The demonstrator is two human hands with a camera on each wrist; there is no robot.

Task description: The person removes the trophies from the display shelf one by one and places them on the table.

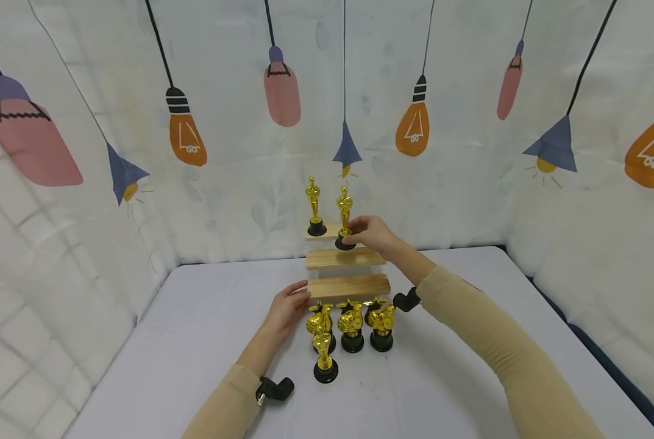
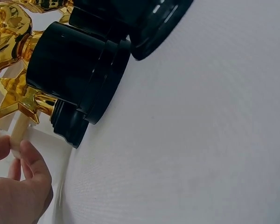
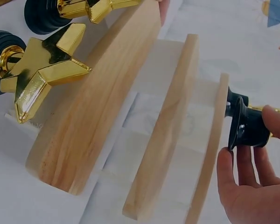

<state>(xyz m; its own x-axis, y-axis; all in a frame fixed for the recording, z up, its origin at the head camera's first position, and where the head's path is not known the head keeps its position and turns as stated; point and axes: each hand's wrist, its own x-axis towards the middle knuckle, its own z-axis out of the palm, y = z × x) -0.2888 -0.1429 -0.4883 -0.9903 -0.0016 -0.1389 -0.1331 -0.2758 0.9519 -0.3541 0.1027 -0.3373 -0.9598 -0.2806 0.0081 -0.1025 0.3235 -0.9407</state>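
Observation:
My right hand (image 1: 376,236) holds a gold figurine trophy (image 1: 345,206) by its black base, at the top board of a three-step wooden display stand (image 1: 348,286). In the right wrist view, thumb and fingers grip that black base (image 3: 249,126) beside the top board (image 3: 210,154). Another figurine trophy (image 1: 313,201) stands upright on the top board's left part. At the lowest board's left end is my left hand (image 1: 287,310); the left wrist view has its thumb and fingers (image 2: 33,161) pinching the board's end (image 2: 18,133).
In front of the stand, several gold trophies (image 1: 351,323) with black bases stand close together on the white-covered table (image 1: 211,341). One figurine trophy (image 1: 323,356) is nearest to me. Star trophies (image 3: 46,70) stand right against the lowest board. A lamp-patterned curtain (image 1: 222,201) hangs behind.

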